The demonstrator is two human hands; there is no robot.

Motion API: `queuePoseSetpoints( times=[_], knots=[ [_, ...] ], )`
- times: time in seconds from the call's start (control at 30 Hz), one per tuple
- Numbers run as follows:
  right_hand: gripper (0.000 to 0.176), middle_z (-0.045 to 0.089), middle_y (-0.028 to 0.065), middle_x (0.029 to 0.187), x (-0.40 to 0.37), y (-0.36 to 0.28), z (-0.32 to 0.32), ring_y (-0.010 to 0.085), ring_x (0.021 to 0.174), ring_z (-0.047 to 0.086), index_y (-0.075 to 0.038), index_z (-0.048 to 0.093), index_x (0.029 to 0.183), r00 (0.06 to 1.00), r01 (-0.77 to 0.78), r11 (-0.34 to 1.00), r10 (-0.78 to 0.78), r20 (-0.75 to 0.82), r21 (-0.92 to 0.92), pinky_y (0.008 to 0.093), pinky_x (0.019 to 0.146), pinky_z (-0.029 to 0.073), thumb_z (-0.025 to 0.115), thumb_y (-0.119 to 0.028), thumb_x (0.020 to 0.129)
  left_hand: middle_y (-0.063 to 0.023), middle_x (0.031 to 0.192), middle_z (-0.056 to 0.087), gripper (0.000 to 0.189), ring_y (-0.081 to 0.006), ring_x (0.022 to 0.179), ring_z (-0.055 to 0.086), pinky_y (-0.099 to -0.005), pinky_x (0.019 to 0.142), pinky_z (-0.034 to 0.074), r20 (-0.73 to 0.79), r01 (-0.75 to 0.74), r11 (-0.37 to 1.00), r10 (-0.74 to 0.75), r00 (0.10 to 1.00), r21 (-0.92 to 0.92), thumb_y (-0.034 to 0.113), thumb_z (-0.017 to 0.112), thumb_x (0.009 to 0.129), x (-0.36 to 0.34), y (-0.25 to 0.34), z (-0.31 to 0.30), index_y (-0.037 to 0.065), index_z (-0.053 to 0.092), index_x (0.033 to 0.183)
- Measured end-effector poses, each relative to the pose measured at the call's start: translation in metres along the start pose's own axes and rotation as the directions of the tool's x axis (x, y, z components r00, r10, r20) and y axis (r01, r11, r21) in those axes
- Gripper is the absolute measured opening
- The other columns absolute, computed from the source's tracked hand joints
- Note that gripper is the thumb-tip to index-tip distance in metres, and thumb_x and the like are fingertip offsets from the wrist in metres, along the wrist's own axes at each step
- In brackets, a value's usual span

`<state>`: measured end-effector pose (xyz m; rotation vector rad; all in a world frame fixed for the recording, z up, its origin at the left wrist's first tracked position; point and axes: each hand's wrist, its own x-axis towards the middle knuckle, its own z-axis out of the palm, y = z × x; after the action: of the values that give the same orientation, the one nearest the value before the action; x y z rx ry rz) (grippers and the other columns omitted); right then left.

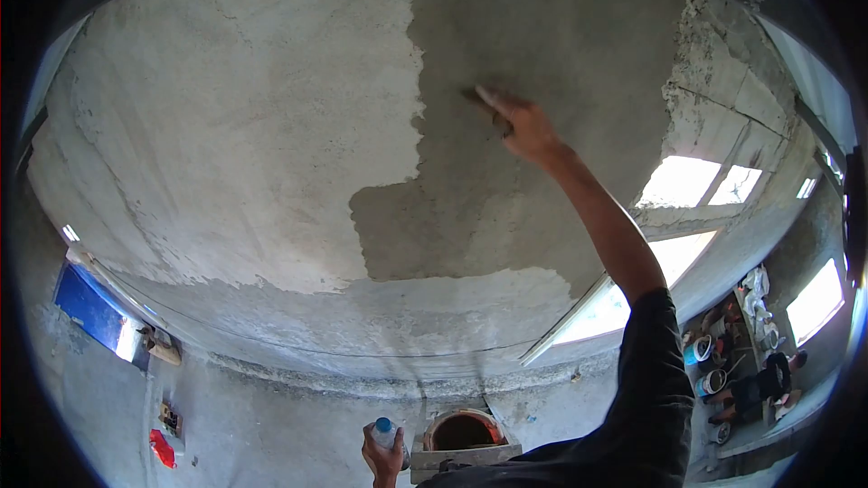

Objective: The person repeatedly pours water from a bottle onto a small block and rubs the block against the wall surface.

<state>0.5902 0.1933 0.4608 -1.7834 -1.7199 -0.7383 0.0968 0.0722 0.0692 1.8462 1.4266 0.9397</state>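
My right hand (pixel 529 129) is raised against the wall, its fingers closed round a dark trowel (pixel 471 93) that is partly hidden and blurred. The trowel is on a damp, dark grey patch of plaster (pixel 542 27), which borders paler dry plaster (pixel 253 99) on the left along a ragged edge. Low in the view, my left hand (pixel 384 461) is wrapped round a clear plastic bottle (pixel 384 434) with a blue cap, held upright.
A round bucket (pixel 466 431) stands on a board below me, beside the bottle. Bright window openings (pixel 678 183) break the wall at right. Far below right are several buckets (pixel 712 383) and a person (pixel 768 381). A blue panel (pixel 90 307) and red cloth (pixel 163 448) are at left.
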Motion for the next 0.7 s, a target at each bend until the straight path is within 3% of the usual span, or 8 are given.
queuePoseSetpoints(
  times=[0.27, 0.37, 0.4, 0.47, 0.5, 0.6, 0.63, 0.7],
  knots=[
    [0.064, 0.046, 0.0173, 0.131, 0.082, 0.052, -0.053, 0.0338, 0.117, 0.047, -0.014, 0.041, 0.134, 0.720, 0.064, 0.993, -0.114, -0.685, -0.098, 0.0379, 0.091, 0.047, 0.059, -0.001, 0.074, -0.0164, 0.078, 0.060, 0.047, -0.0380, 0.073, 0.060, -0.0430, 0.065, 0.047, -0.011, -0.008, 1.000, 0.008, 1.000, 0.017, 0.025, 0.078, 0.066, 0.000, 0.010, -0.007, 0.004, 0.049, 0.096],
    [0.077, 0.034, 0.0141, 0.141, 0.031, 0.048, 0.038, 0.0320, 0.124, 0.040, -0.015, 0.030, 0.139, 0.851, 0.289, 0.889, -0.408, -0.330, -0.354, 0.0414, 0.100, 0.039, 0.059, 0.004, 0.070, -0.0168, 0.079, 0.060, 0.046, -0.0381, 0.073, 0.060, -0.0431, 0.066, 0.047, -0.034, -0.031, 1.000, 0.031, 0.999, -0.004, 0.023, 0.079, 0.066, 0.000, 0.022, -0.009, 0.004, 0.050, 0.096],
    [0.068, 0.038, 0.0149, 0.139, -0.009, 0.024, 0.055, 0.0300, 0.124, 0.041, -0.015, 0.037, 0.136, 0.970, 0.195, 0.968, -0.214, 0.117, 0.155, 0.0431, 0.105, 0.032, 0.057, 0.001, 0.073, -0.0169, 0.079, 0.060, 0.046, -0.0383, 0.073, 0.060, -0.0431, 0.066, 0.047, -0.019, -0.037, 0.999, 0.037, 0.999, 0.011, 0.023, 0.079, 0.066, 0.001, 0.024, -0.010, 0.004, 0.050, 0.096],
    [0.035, 0.059, 0.0153, 0.113, -0.102, -0.021, 0.103, 0.0282, 0.106, 0.054, -0.010, 0.060, 0.113, 0.795, -0.057, 0.886, -0.239, 0.558, 0.460, 0.0383, 0.093, 0.042, 0.052, -0.003, 0.080, -0.0171, 0.079, 0.060, 0.046, -0.0385, 0.073, 0.060, -0.0431, 0.065, 0.047, -0.005, -0.043, 0.999, 0.043, 0.999, 0.024, 0.022, 0.078, 0.066, 0.002, 0.021, -0.007, 0.003, 0.050, 0.096],
    [0.032, 0.062, 0.0123, 0.110, -0.139, -0.043, 0.118, 0.0257, 0.100, 0.059, -0.010, 0.057, 0.117, 0.462, -0.166, 0.895, -0.301, 0.834, 0.415, 0.0365, 0.090, 0.044, 0.052, -0.014, 0.087, -0.0149, 0.077, 0.061, 0.043, -0.0351, 0.071, 0.061, -0.0410, 0.064, 0.048, 0.004, -0.055, 0.998, 0.055, 0.998, 0.007, 0.023, 0.077, 0.068, 0.003, 0.014, -0.005, 0.004, 0.050, 0.095],
    [0.024, 0.065, 0.0094, 0.090, -0.308, -0.091, 0.171, 0.0180, 0.082, 0.062, -0.004, 0.062, 0.100, 0.758, -0.511, 0.440, -0.176, 0.629, 0.739, 0.0324, 0.072, 0.050, 0.053, 0.000, 0.077, -0.0153, 0.077, 0.061, 0.043, -0.0353, 0.072, 0.061, -0.0408, 0.065, 0.048, 0.028, -0.056, 0.998, 0.056, 0.998, -0.018, 0.022, 0.077, 0.068, 0.003, 0.018, -0.006, 0.004, 0.050, 0.095],
    [0.025, 0.064, 0.0102, 0.087, -0.346, -0.110, 0.163, 0.0184, 0.080, 0.062, -0.004, 0.062, 0.096, 0.432, -0.902, 0.011, 0.062, 0.900, 0.432, 0.0315, 0.069, 0.050, 0.054, 0.003, 0.074, -0.0179, 0.080, 0.061, 0.046, -0.0388, 0.076, 0.060, -0.0427, 0.067, 0.047, 0.045, -0.048, 0.999, 0.049, 0.998, -0.023, 0.022, 0.078, 0.066, 0.003, 0.025, -0.007, 0.003, 0.050, 0.097],
    [0.024, 0.063, 0.0086, 0.085, -0.438, -0.121, 0.189, 0.0178, 0.077, 0.061, -0.004, 0.063, 0.091, 0.148, -0.902, -0.374, 0.208, 0.967, 0.218, 0.0325, 0.064, 0.050, 0.059, 0.002, 0.069, -0.0182, 0.081, 0.061, 0.046, -0.0390, 0.077, 0.060, -0.0427, 0.068, 0.048, 0.065, -0.070, 0.997, 0.071, 0.995, -0.022, 0.022, 0.078, 0.067, 0.008, 0.036, -0.008, 0.003, 0.050, 0.098]
  ],
)
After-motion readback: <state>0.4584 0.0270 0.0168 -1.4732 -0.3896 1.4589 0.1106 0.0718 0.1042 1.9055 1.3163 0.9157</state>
